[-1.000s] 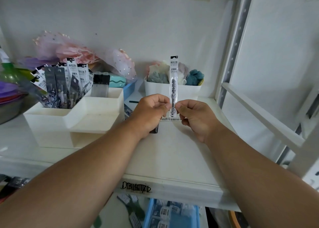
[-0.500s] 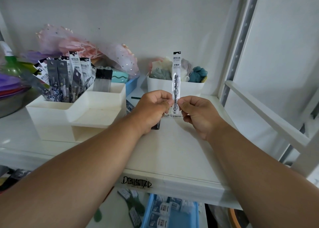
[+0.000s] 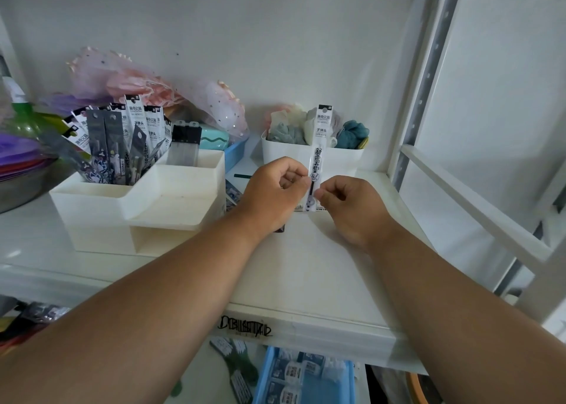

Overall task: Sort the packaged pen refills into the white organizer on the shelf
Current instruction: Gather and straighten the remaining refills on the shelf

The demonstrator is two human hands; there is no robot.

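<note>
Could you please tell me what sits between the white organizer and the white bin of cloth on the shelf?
In the head view, the left hand mostly fills the gap between organizer and bin, with a blue tray behind.

Shelf contents, non-task: small white bin (image 3: pixel 294 154) at back centre, against the wall — holds folded cloth pieces in grey, cream and teal (image 3: pixel 355 131). Pink sheer fabric bundle with sequins (image 3: pixel 144 88) at back left. Blue tray (image 3: pixel 235 150) beneath it carries a mint-green case (image 3: pixel 214 137). Far left edge — metal bowl (image 3: pixel 18 186) with purple and red items. Below the shelf, blue bin (image 3: pixel 269 373) with small packets. Shelf front bears black scrawl (image 3: pixel 245 330).
</note>
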